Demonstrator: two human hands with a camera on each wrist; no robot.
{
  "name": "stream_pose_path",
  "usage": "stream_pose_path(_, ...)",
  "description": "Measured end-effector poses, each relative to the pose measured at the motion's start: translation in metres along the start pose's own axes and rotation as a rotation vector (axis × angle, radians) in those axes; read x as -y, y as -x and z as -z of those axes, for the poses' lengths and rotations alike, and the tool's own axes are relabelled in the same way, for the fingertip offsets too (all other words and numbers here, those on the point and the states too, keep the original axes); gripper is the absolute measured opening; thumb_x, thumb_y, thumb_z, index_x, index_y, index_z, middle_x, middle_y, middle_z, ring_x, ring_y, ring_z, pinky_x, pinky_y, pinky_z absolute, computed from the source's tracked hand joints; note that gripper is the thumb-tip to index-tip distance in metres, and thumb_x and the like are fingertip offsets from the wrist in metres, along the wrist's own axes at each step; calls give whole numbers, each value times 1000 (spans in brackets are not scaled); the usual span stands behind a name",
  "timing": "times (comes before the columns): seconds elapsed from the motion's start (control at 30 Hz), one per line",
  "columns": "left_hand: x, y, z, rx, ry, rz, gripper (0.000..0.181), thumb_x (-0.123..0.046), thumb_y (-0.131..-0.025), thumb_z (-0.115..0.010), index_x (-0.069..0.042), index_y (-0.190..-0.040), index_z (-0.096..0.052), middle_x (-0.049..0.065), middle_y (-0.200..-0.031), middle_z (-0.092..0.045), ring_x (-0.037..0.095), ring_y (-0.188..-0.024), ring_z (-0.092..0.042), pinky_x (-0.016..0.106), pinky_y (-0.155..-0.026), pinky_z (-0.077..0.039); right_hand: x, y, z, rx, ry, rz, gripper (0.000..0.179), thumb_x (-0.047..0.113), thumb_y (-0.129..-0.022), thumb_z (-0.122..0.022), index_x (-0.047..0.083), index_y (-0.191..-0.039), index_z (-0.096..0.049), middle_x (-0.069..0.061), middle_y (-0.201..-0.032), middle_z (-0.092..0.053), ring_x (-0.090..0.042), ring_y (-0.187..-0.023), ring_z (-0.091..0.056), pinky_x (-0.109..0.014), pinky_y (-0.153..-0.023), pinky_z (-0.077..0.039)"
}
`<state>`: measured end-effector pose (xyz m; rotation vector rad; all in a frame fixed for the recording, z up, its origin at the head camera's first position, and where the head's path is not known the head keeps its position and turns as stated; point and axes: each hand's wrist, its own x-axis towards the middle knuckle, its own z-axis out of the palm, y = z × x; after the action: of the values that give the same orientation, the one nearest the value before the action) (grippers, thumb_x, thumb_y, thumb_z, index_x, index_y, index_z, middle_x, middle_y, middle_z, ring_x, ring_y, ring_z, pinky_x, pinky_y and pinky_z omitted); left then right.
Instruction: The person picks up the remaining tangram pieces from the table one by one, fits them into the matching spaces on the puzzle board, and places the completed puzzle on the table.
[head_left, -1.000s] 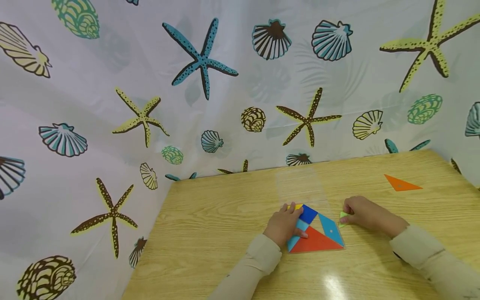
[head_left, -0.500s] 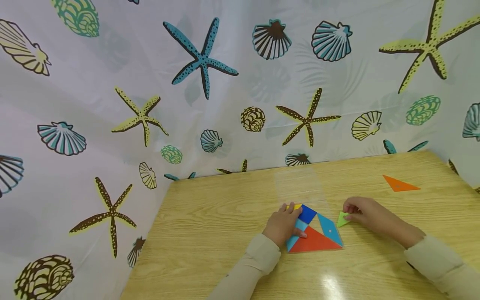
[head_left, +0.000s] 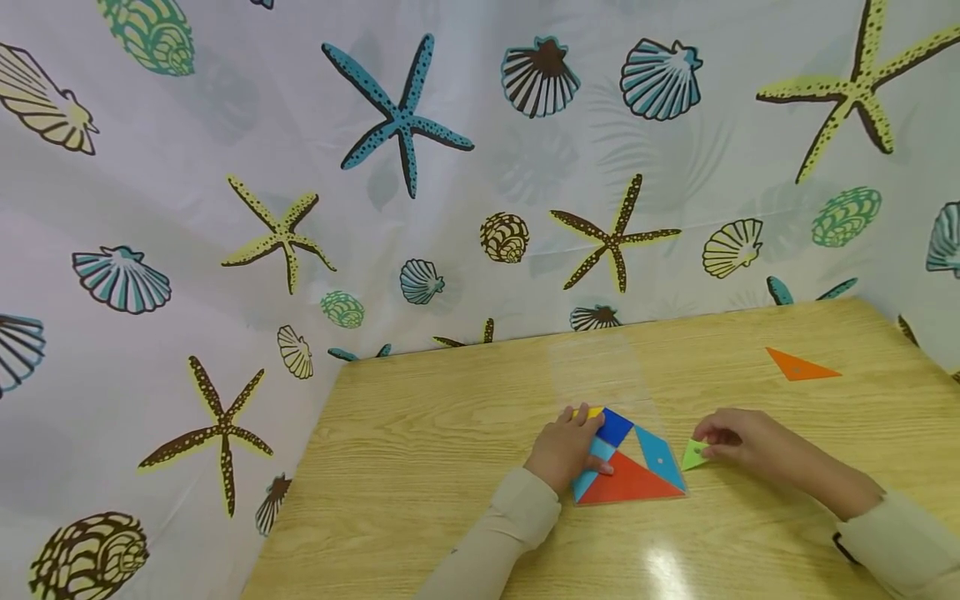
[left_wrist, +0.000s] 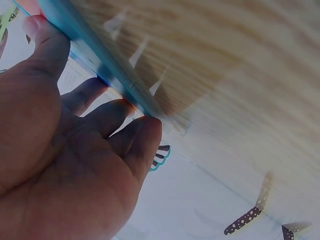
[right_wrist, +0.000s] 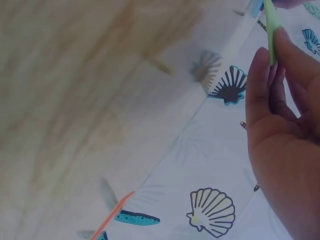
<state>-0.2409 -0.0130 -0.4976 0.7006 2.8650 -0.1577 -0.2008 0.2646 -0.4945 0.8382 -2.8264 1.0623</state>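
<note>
A tangram puzzle lies on the wooden table, its pieces laid together: a red triangle (head_left: 632, 485), a blue parallelogram (head_left: 660, 458), a dark blue square (head_left: 615, 428), a light blue piece (head_left: 585, 485) and a yellow piece (head_left: 595, 412). My left hand (head_left: 561, 448) rests over its left side, fingers spread on the pieces and the thumb reaching the red triangle; it hides part of the light blue and yellow pieces. Just right of the puzzle, my right hand (head_left: 750, 443) pinches a light green triangle (head_left: 693, 456) between thumb and fingers. The right wrist view shows this green triangle (right_wrist: 271, 31) edge-on.
An orange triangle (head_left: 799, 367) lies apart at the back right of the table (head_left: 420, 450). Behind the puzzle is a clear, flat sheet (head_left: 600, 367). A white cloth (head_left: 465, 183) printed with starfish and shells hangs along the back and left.
My right hand has shifted slightly right and toward me with the green triangle, and more of the triangle's face now shows. The left hand and the puzzle have stayed put.
</note>
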Motion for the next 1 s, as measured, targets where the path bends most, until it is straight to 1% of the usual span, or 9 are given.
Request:
stream_pose_path(0.03,0,0,0,2,0,1,80,-65,-74,-50,-35,-145,-30,-7,-150,-28,17,-137,-25,32,-102,-35,0,1,0,-5,0,9,14,13,-84,-69,10,-96,-66,11,-85,-58,0,-74,-52,-21,-64,-49)
stream_pose_path(0.13,0,0,0,7,4,2,80,-65,-74,-50,-35,-145,-30,-7,-150,-28,17,-137,-24,32,-102,-35,4,2,-1,-54,38,49,15,6,-82,-69,10,-96,-66,11,-85,-58,1,-74,-52,-20,-63,-49)
stream_pose_path(0.3,0,0,1,5,10,1,81,-65,-74,-50,-34,-145,-30,-6,-150,-28,16,-137,-25,32,-102,-35,16,0,-6,-140,116,81,23,-5,-79,-67,10,-97,-68,9,-87,-58,3,-74,-50,-20,-61,-49)
stream_pose_path(0.5,0,1,2,1,4,-3,81,-65,-74,-50,-33,-145,-31,-6,-150,-29,17,-137,-26,32,-102,-36,33,-7,-20,-225,186,185,28,-9,-73,-71,11,-92,-67,8,-87,-57,-1,-75,-51,-22,-61,-50)
stream_pose_path(0.67,0,0,2,4,4,-3,81,-65,-74,-50,-33,-146,-30,-6,-150,-28,17,-137,-25,32,-102,-36,42,-13,-28,-223,225,239,28,-7,-72,-73,13,-90,-66,9,-89,-56,-4,-79,-54,-21,-65,-51)
stream_pose_path(0.77,0,1,2,7,2,-3,80,-65,-75,-50,-33,-146,-30,-6,-150,-28,17,-137,-25,32,-102,-36,45,-18,-33,-214,254,266,26,-6,-73,-73,14,-88,-67,10,-89,-55,-5,-78,-52,-21,-64,-50)
stream_pose_path(0.83,0,1,2,8,-2,-2,80,-65,-75,-50,-33,-146,-30,-6,-150,-28,17,-137,-25,32,-102,-36,46,-20,-37,-216,272,303,25,-5,-73,-73,14,-88,-67,9,-88,-54,-5,-77,-51,-20,-64,-49)
stream_pose_path(1.0,1,2,5,3,-7,-2,80,-66,-74,-51,-33,-145,-32,-6,-149,-31,16,-136,-27,31,-101,-37,47,-25,-45,-243,303,420,3,8,-86,-66,11,-88,-66,6,-90,-54,-5,-78,-48,-15,-65,-45)
